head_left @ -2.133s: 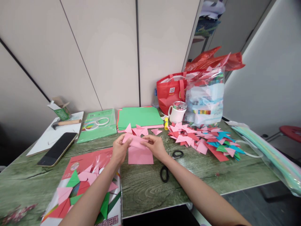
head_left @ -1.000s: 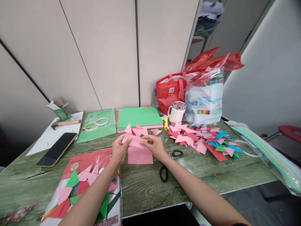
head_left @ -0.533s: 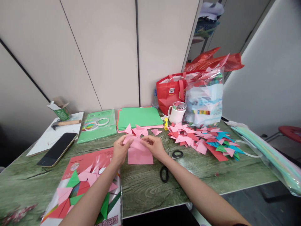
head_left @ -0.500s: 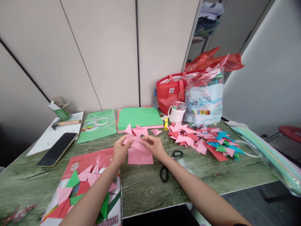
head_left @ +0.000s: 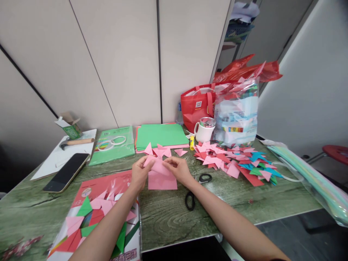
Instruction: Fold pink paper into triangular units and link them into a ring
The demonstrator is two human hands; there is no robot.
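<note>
Both hands pinch one piece of pink paper (head_left: 155,166) between thumbs and fingers, in the middle of the table. My left hand (head_left: 140,172) grips its left end and my right hand (head_left: 178,169) its right end. Below the held piece lies a flat pink sheet (head_left: 162,182) on the wood; whether the two touch I cannot tell. Just beyond my fingers are several folded pink paper pieces (head_left: 161,150). Black-handled scissors (head_left: 189,200) lie beside my right wrist, partly hidden by the forearm.
A pile of folded paper pieces (head_left: 217,157) spreads to the right, near a white mug (head_left: 204,131) and a glue stick (head_left: 191,143). Green sheets (head_left: 163,136) are stacked behind. On the left lie a phone (head_left: 66,172), a hammer (head_left: 78,142) and a paper pack (head_left: 106,183) bearing folded pieces.
The held pink paper has tilted slightly between my fingers. Both hands stay in nearly the same place, and everything else on the table is unchanged.
</note>
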